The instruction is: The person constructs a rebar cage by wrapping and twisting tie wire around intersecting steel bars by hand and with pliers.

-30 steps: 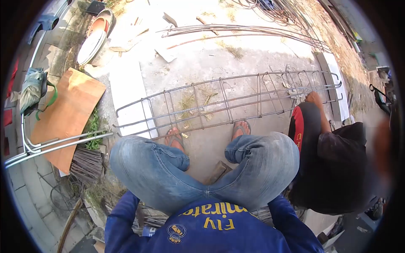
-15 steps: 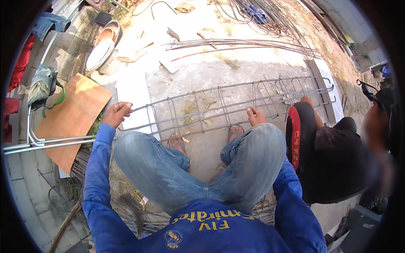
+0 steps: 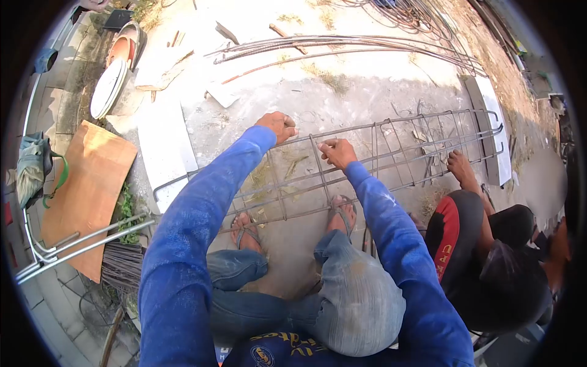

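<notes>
A long rebar cage, made of steel bars with square stirrups, lies across the ground in front of my feet. My left hand is over its far top bar near the middle, fingers curled down and closed. Just to the right, my right hand is closed in a pinch beside a stirrup, between the cage's long bars. What either set of fingers holds is too small or hidden to tell. The cage's left end sits by a white board, partly behind my left sleeve.
A co-worker crouches at the right, one hand by the cage. Loose rebar lies beyond it. A white block is under its right end. At left are a plywood sheet, metal tubes and basins.
Both my hands have left their places at the cage's left end and near side and come together at its middle, farther forward. The co-worker's hand now shows beside the cage.
</notes>
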Demonstrator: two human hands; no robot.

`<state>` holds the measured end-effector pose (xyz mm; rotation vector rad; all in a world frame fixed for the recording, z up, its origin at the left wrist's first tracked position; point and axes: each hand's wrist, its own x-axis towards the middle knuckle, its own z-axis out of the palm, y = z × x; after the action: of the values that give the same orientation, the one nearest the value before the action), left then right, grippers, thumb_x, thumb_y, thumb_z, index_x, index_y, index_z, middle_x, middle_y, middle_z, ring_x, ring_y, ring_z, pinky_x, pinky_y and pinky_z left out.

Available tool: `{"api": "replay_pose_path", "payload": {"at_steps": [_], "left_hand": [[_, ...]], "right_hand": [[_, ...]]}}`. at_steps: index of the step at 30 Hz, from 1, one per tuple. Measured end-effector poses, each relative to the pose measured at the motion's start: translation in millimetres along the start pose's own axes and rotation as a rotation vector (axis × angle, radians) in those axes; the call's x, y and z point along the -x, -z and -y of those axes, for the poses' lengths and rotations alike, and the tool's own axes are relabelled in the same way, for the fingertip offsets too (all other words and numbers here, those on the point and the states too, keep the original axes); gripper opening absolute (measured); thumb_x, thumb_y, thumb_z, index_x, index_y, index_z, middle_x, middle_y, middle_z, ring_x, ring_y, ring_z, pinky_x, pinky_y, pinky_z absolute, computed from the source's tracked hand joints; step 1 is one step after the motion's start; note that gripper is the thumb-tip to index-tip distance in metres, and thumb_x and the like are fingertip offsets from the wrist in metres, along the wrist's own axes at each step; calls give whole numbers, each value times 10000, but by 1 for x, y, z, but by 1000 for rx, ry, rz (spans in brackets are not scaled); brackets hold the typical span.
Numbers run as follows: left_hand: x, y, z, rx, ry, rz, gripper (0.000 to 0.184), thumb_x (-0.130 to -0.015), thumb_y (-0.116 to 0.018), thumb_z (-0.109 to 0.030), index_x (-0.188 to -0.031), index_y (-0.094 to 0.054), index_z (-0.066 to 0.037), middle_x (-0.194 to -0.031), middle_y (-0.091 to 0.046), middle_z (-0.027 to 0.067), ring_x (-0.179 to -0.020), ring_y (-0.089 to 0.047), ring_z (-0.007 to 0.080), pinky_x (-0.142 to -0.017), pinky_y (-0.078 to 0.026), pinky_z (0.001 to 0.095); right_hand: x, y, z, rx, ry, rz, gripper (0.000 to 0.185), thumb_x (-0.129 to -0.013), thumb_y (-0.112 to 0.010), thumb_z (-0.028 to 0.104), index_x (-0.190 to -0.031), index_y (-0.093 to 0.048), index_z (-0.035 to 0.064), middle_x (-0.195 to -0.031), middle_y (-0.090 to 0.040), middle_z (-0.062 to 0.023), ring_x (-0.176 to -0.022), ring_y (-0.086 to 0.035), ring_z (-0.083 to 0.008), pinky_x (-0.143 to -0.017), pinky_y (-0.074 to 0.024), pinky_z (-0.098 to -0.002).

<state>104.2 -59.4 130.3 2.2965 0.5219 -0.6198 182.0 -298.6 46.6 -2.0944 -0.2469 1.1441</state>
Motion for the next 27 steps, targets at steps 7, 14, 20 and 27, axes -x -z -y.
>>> {"api": "replay_pose_path", "payload": {"at_steps": [7, 14, 20, 27], "left_hand": [[-57, -96, 15, 288, 11, -157, 288, -877, -768, -281, -1121, -813, -135, -1168, -755, 154, -1087, -709, 287, -1005, -532, 378], [-62, -90, 26, 566, 49, -86, 270, -847, -794, -203, -1087, -817, -81, -1007, -793, 149, -940, -747, 244, -908, -565, 334], [-62, -81, 15, 509, 110, -41, 302, -851, -813, -225, -1114, -810, -76, -1019, -791, 148, -940, -750, 221, -882, -573, 335], [-69, -86, 16, 546, 146, 33, 308, -862, -809, -222, -1141, -799, -93, -1013, -791, 129, -898, -747, 186, -857, -572, 336]], "right_hand": [[-25, -17, -26, 157, 93, -304, 402, -908, -708, 397, -1073, -788, 39, -977, -752, -252, -954, -731, -406, -870, -559, -481], [-82, -70, -46, -262, -94, -495, 518, -940, -708, 453, -999, -741, -61, -949, -738, -239, -899, -713, -400, -828, -548, -491], [-67, -62, -33, -667, -88, -386, 542, -924, -780, 433, -1114, -699, -68, -839, -696, -131, -767, -652, -218, -679, -532, -389], [-47, -52, -32, -987, -179, -283, 490, -971, -698, 285, -1307, -605, -58, -1034, -687, -154, -865, -688, -249, -744, -559, -439]]}}
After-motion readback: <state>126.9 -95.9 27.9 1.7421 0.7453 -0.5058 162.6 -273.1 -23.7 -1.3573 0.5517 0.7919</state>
